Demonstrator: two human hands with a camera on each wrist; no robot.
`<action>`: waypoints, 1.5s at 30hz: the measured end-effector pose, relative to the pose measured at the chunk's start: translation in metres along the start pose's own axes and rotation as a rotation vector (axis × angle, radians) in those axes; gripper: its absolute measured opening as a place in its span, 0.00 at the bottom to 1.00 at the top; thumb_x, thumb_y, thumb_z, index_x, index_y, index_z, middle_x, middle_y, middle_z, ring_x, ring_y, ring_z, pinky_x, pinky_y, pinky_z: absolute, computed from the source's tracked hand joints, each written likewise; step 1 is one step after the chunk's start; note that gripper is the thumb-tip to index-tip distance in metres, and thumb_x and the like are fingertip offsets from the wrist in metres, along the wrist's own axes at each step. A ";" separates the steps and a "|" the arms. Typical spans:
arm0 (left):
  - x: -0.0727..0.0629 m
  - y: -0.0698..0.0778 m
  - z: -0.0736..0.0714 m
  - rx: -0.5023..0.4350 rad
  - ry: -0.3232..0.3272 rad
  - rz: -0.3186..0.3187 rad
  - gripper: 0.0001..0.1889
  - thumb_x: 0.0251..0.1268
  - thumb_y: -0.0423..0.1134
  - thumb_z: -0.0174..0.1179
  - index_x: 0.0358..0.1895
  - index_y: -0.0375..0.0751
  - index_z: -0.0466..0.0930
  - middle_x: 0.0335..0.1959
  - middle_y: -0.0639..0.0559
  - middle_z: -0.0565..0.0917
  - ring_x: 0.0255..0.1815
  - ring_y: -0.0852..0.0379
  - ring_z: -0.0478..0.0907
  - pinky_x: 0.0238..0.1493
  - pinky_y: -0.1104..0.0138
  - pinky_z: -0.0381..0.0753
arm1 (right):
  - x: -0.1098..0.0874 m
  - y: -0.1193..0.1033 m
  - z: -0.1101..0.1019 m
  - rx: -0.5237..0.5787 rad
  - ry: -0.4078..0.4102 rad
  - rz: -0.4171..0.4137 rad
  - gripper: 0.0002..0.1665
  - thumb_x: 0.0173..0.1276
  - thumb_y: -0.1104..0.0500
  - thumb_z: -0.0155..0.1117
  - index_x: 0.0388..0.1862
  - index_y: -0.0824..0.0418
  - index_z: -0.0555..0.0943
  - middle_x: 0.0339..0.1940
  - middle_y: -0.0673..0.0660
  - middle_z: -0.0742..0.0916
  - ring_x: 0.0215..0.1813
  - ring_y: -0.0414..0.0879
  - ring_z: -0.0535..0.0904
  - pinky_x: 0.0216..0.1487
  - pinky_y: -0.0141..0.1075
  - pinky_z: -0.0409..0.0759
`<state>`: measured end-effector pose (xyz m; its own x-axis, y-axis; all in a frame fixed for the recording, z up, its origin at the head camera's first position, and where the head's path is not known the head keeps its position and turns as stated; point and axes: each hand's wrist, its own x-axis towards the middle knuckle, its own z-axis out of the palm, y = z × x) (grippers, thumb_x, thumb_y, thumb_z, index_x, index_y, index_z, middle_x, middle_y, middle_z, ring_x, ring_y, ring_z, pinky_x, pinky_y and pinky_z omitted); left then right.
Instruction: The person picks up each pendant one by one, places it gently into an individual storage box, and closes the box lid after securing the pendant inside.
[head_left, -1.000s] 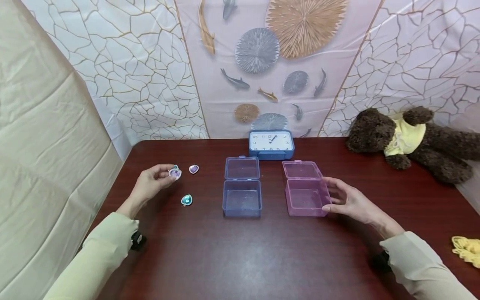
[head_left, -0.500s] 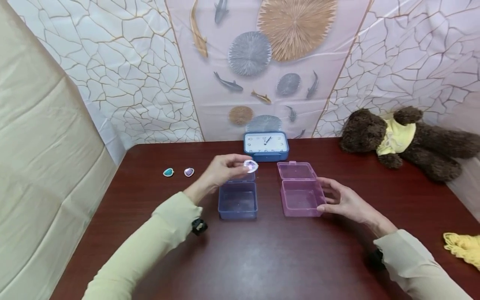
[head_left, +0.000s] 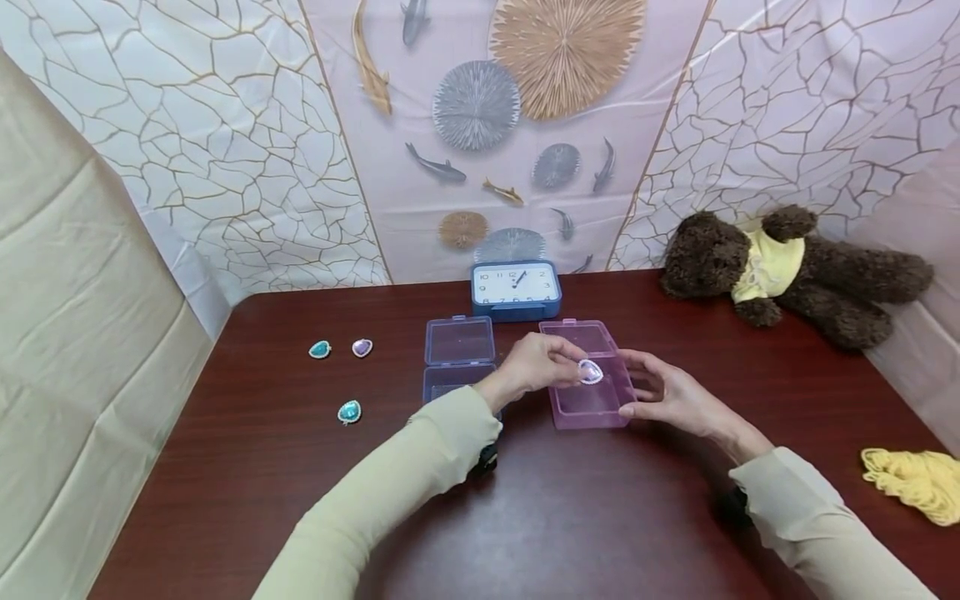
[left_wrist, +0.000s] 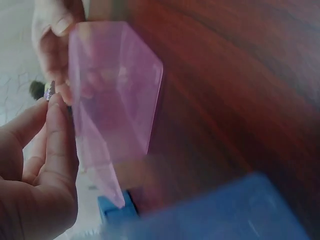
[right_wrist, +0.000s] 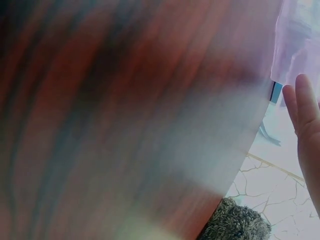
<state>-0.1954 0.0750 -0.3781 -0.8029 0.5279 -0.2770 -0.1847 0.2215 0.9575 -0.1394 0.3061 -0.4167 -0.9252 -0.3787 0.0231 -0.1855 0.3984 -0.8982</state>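
Two teal gems (head_left: 349,412) and a purple gem (head_left: 362,347) lie on the tabletop (head_left: 262,492), left of a blue plastic box (head_left: 460,342); the left hand (head_left: 532,364) pinches a lilac teardrop gem (head_left: 591,372) above the pink plastic box (head_left: 591,419), whose right side the right hand (head_left: 678,400) holds.

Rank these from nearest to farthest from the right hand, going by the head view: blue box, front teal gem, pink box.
From the right hand:
1. Pink box: at its fingers, just to the left.
2. Blue box: farther left, beyond the pink one.
3. Front teal gem: farthest left, past the blue box.
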 end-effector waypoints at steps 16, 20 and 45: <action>0.012 0.003 0.034 0.232 -0.023 -0.034 0.05 0.51 0.22 0.65 0.33 0.30 0.82 0.26 0.42 0.86 0.26 0.52 0.85 0.29 0.68 0.84 | 0.000 0.003 0.000 0.036 -0.007 -0.077 0.44 0.55 0.70 0.69 0.67 0.75 0.58 0.64 0.76 0.68 0.59 0.34 0.73 0.51 0.26 0.77; 0.015 0.003 0.036 0.323 -0.021 -0.016 0.06 0.50 0.22 0.66 0.33 0.30 0.84 0.26 0.42 0.86 0.23 0.56 0.84 0.24 0.74 0.81 | 0.001 0.002 0.000 0.035 -0.012 -0.082 0.44 0.55 0.69 0.69 0.67 0.75 0.58 0.64 0.76 0.68 0.59 0.35 0.73 0.51 0.26 0.77; 0.020 0.007 0.049 0.676 -0.003 -0.062 0.02 0.49 0.32 0.71 0.26 0.42 0.87 0.16 0.55 0.84 0.15 0.67 0.79 0.22 0.82 0.75 | -0.001 0.003 -0.001 0.022 -0.022 -0.084 0.43 0.57 0.70 0.68 0.67 0.77 0.57 0.64 0.78 0.66 0.58 0.26 0.70 0.51 0.24 0.77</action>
<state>-0.1851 0.1273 -0.3808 -0.8002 0.5000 -0.3310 0.1655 0.7147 0.6796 -0.1392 0.3087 -0.4194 -0.8994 -0.4279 0.0893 -0.2544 0.3464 -0.9029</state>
